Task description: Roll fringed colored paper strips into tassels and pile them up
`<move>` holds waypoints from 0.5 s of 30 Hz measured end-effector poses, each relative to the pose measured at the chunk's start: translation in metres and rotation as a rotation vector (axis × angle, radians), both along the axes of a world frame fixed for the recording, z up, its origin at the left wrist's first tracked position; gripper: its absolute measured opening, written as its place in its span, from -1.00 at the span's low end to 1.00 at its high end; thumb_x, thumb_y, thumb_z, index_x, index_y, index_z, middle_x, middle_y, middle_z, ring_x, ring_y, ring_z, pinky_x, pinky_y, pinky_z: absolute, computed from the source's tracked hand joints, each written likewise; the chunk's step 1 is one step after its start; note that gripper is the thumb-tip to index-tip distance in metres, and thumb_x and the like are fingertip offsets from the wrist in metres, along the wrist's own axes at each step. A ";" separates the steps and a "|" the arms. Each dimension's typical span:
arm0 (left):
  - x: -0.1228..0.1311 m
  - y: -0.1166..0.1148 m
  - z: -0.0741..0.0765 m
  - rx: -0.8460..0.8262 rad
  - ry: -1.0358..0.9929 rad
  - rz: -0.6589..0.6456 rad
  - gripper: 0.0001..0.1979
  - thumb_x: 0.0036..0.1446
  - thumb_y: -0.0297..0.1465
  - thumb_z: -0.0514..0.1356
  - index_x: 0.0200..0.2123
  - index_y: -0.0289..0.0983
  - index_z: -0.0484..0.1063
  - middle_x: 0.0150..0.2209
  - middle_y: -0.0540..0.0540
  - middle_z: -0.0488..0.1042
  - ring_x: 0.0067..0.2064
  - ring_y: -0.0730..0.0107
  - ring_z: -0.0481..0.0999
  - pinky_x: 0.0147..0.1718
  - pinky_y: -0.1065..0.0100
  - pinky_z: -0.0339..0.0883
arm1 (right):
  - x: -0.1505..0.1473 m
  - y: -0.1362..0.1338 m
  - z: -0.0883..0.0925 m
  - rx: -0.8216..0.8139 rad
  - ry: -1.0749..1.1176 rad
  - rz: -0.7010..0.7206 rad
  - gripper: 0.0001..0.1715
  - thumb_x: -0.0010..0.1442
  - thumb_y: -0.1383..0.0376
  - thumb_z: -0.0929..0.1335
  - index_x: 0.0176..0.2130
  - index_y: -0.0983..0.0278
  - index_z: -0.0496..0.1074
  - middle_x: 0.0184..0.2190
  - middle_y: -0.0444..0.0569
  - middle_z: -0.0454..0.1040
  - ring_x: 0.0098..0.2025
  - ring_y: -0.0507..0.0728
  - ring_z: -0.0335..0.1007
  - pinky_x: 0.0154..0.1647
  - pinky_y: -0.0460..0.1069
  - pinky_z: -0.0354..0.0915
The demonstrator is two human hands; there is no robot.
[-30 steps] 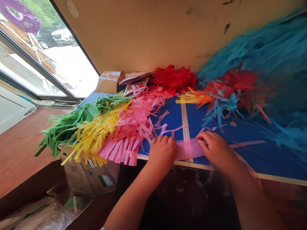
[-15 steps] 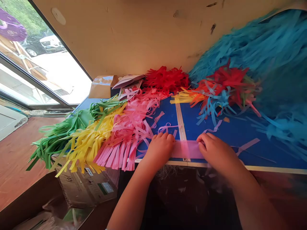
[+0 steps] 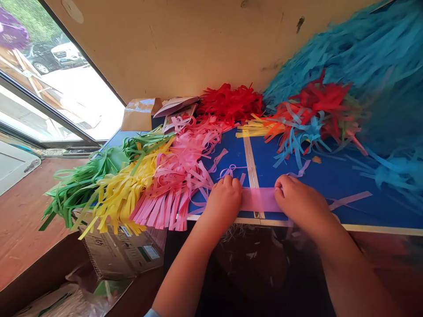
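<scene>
Pink paper strip (image 3: 259, 199) | left hand (image 3: 224, 203), right hand (image 3: 300, 203) curled on its ends | same hold as earlier

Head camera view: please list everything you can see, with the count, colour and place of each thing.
blue board: one, blue with pale strips, in the centre.
green paper fringe: one bunch, green, at the board's left end.
yellow paper fringe: one bunch, yellow, beside the green.
pink paper fringe: one bunch, pink, beside the yellow.
red paper fringe: one bunch, red, at the back.
light blue paper fringe: one large heap, light blue, far right.
cardboard box: one, brown, below the board, left.
pink paper strip: one, pink, at the board's front edge.
left hand: one, on the strip's left end.
right hand: one, on the strip's right end.
</scene>
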State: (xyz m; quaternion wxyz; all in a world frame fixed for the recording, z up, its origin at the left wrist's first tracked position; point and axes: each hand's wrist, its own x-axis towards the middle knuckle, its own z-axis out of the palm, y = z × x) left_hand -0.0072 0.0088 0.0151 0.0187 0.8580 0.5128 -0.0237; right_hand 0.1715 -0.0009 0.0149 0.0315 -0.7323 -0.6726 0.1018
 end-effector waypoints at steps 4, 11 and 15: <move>-0.001 0.003 0.000 0.005 0.006 -0.019 -0.76 0.26 -0.49 -0.12 -0.23 -0.39 0.33 -0.27 -0.21 0.36 -0.19 0.19 0.39 -0.26 0.25 0.30 | -0.003 0.002 0.002 -0.036 -0.035 -0.012 -0.80 0.14 0.34 0.12 -0.37 0.23 0.28 -0.36 -0.03 0.40 -0.47 0.08 0.27 -0.58 -0.05 -0.10; 0.000 0.005 -0.002 0.015 -0.026 0.024 -0.79 0.25 -0.47 -0.09 -0.24 -0.38 0.32 -0.27 -0.19 0.36 -0.27 0.22 0.41 -0.31 0.26 0.32 | 0.000 0.003 -0.002 -0.005 -0.053 -0.007 -0.88 0.08 0.32 0.16 -0.41 0.22 0.25 -0.42 -0.08 0.39 -0.52 0.06 0.22 -0.62 -0.06 -0.12; 0.000 0.006 -0.001 0.007 -0.035 0.036 -0.81 0.24 -0.48 -0.07 -0.24 -0.37 0.32 -0.27 -0.18 0.36 -0.26 0.23 0.41 -0.30 0.26 0.32 | 0.001 0.003 -0.001 0.010 -0.040 -0.007 -0.88 0.02 0.33 0.19 -0.38 0.22 0.28 -0.46 -0.09 0.39 -0.60 0.02 0.13 -0.64 -0.06 -0.11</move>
